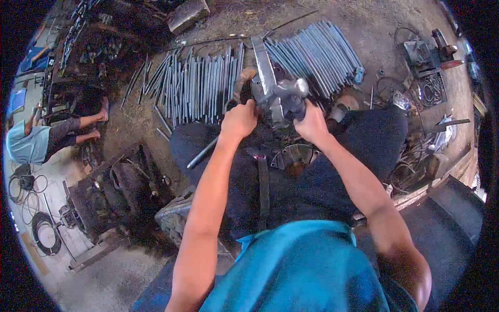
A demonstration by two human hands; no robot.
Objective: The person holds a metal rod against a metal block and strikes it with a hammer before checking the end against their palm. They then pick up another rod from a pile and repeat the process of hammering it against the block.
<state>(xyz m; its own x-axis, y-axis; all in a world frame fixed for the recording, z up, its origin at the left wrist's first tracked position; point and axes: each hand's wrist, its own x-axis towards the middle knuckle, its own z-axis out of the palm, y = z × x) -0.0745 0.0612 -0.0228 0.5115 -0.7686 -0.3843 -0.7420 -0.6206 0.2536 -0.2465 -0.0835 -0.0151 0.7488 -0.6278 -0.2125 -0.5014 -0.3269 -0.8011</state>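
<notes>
My left hand (pixel 240 120) is closed around a grey metal rod (pixel 202 153), whose near end sticks out below the fist toward my thigh. Beside it, my right hand (pixel 313 124) grips what looks like a hammer (pixel 292 87); its shiny head shows above the fist, and the handle is mostly hidden. A flat metal bar (pixel 264 65) reaches away from just behind the hammer head. Both hands are between my knees, above dark metal parts. The rod's far end is hard to make out there. A toothed round metal piece (pixel 295 157) lies below my right hand.
Metal rods lie in a left pile (pixel 200 86) and a right pile (pixel 317 57) on the floor. Machinery (pixel 117 192) stands left, near a seated person (pixel 44 138). A coiled cable (pixel 46 234) lies lower left. A metal box (pixel 418 57) and tangled wire are right.
</notes>
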